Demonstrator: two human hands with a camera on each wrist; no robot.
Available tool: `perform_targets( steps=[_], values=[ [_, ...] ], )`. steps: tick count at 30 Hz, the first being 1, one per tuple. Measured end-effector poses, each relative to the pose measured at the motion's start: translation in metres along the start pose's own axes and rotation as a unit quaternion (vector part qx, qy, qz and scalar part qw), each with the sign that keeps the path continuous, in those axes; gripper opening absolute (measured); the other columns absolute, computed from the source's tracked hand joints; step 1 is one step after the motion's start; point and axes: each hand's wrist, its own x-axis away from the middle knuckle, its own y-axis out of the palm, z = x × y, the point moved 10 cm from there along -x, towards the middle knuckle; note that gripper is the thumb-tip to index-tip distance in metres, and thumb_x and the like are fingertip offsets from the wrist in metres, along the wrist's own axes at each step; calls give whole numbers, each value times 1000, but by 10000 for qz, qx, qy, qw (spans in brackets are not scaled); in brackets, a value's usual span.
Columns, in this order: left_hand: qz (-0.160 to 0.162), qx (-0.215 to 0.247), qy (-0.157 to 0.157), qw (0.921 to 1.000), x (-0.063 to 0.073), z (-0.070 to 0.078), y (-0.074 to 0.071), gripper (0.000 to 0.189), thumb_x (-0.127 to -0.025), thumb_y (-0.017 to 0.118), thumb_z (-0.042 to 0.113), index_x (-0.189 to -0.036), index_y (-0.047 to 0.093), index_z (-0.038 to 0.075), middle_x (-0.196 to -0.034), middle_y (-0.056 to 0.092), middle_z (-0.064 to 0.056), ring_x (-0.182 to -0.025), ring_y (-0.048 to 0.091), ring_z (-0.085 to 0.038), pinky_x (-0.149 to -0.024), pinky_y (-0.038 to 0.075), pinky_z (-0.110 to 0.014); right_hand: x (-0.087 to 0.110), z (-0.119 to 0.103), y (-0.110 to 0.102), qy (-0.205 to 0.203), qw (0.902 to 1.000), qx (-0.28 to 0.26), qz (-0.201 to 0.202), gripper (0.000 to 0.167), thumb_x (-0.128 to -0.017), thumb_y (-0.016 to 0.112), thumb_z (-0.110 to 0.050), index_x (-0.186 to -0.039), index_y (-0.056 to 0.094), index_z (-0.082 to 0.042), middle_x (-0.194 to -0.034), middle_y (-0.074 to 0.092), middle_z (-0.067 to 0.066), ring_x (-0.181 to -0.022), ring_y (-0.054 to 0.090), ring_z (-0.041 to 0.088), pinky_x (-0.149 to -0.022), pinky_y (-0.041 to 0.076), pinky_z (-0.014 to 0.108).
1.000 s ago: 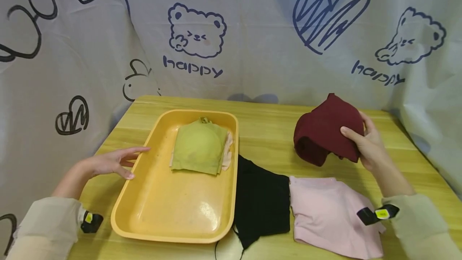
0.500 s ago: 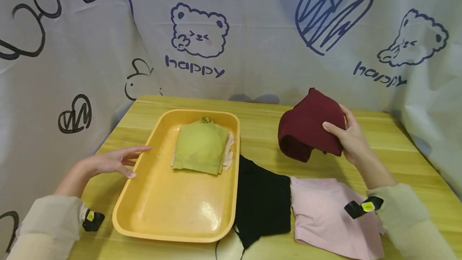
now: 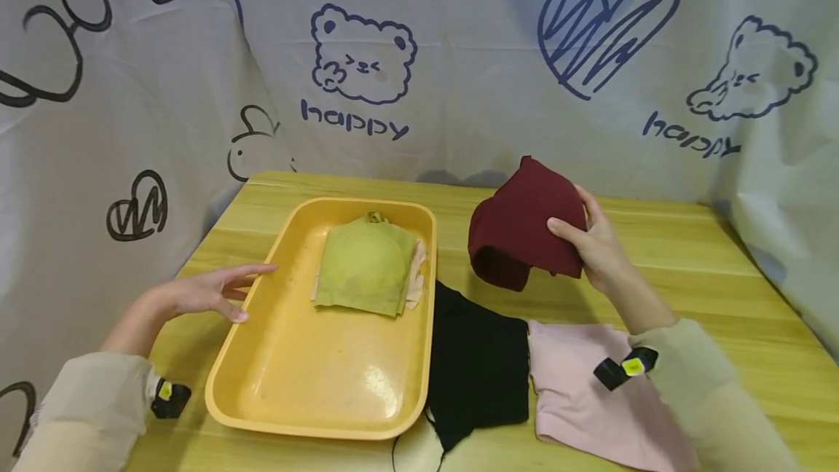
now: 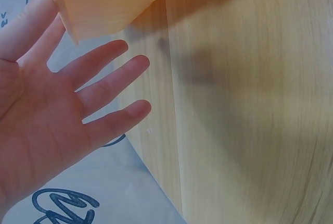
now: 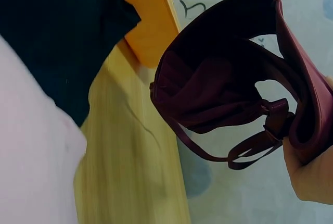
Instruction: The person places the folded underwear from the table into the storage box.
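Observation:
A maroon bra [image 3: 524,221] is in my right hand [image 3: 599,257], pinched between thumb and fingers at its right side. It hangs above the table, just right of the yellow tray [image 3: 314,374]. In the right wrist view the bra [image 5: 208,91] shows its hollow inner side and loose straps. My left hand [image 3: 199,296] touches the tray's left rim with its fingers spread. The left wrist view shows the extended fingers [image 4: 112,86] outside the tray wall [image 4: 99,5]. Inside the tray's far end lies a folded green bra [image 3: 363,268], with beige fabric [image 3: 415,279] peeking out beneath.
A black garment [image 3: 481,366] lies against the tray's right side, with a thin cord [image 3: 395,450] trailing from it. Beside it lies a pink garment [image 3: 590,399], partly covered by my right forearm. White drawn-on sheeting [image 3: 472,57] stands behind the wooden table [image 3: 721,268].
My right hand has carried the maroon bra leftward, closer to the tray. The left hand stays at the tray rim, and the garments lying about have not moved.

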Motion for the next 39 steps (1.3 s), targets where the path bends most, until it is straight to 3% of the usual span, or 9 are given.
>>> perform_targets(
  steps=[6, 39],
  values=[
    [16, -20, -20, 10000, 1, -1, 0, 85, -80, 68, 16, -144, 14, 0, -145, 3, -34, -126, 12, -59, -96, 27, -66, -4, 1, 20, 113, 9998, 24, -171, 71, -88, 59, -10, -144, 17, -22, -119, 42, -3, -92, 57, 9, -71, 52, 23],
    [85, -15, 9, 10000, 0, -2, -1, 86, -79, 69, 15, -144, 15, 0, -145, 3, -34, -126, 13, -59, -96, 27, -65, -32, 15, 113, 35, 9961, 98, -875, 70, -87, 57, -7, -144, 21, -24, -125, 46, 8, -90, 59, 13, -72, 52, 28]
  ],
)
